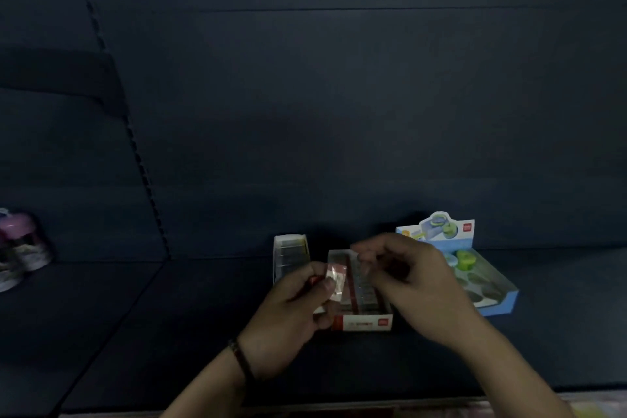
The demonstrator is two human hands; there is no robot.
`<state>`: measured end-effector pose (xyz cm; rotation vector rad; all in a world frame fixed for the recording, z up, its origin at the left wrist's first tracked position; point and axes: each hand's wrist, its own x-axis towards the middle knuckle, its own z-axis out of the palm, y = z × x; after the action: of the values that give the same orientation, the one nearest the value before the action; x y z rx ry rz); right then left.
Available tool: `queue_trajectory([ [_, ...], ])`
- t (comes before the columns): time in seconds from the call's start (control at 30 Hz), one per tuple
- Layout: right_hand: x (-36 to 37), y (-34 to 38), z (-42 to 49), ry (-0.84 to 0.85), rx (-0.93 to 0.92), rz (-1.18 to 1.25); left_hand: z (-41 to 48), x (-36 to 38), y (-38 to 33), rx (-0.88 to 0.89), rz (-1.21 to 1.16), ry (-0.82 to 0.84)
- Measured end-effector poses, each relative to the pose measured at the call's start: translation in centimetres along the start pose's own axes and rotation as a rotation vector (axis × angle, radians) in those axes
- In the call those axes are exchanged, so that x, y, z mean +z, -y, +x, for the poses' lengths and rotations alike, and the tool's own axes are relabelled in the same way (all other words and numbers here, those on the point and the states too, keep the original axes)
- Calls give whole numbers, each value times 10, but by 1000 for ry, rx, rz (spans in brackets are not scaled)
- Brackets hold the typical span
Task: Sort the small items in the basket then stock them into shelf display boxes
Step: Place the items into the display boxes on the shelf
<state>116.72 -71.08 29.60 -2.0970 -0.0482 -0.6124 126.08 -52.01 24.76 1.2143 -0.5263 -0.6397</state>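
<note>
So the small wrapped packet (336,278), red and white and probably an eraser, is pinched in our left hand (291,309) between thumb and fingers. There may be another one tucked behind it, but it's too dark to call. It sits right at the left edge of the red-and-white display box (366,322). Its long side runs away from us, about the same way as the rows already packed in there, so it shouldn't need much of a turn.

The open slot lies just to the right of the packet, so the left hand is the nearer one for the drop. Our right hand (407,278) hovers over the back of that same box with its fingers curled. It's blurry, so we can't tell if it's holding anything, and it's kind of in the way of the far rows.

A narrow white box (291,251) stands just left. A blue box (498,295) with round green and blue things sits on the right, all on the dark shelf (169,332). Something pinkish (20,248) is way off left.
</note>
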Motion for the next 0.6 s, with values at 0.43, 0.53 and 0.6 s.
queue_trajectory([
  [0.43,1,-11,8,104,-207,-275,21,-2,-16,100,353,-86],
  [0.53,-5,-21,13,109,-184,-364,20,0,-9,148,456,-140],
  [0.6,-14,-35,20,40,-159,-442,15,0,4,220,709,-197],
])
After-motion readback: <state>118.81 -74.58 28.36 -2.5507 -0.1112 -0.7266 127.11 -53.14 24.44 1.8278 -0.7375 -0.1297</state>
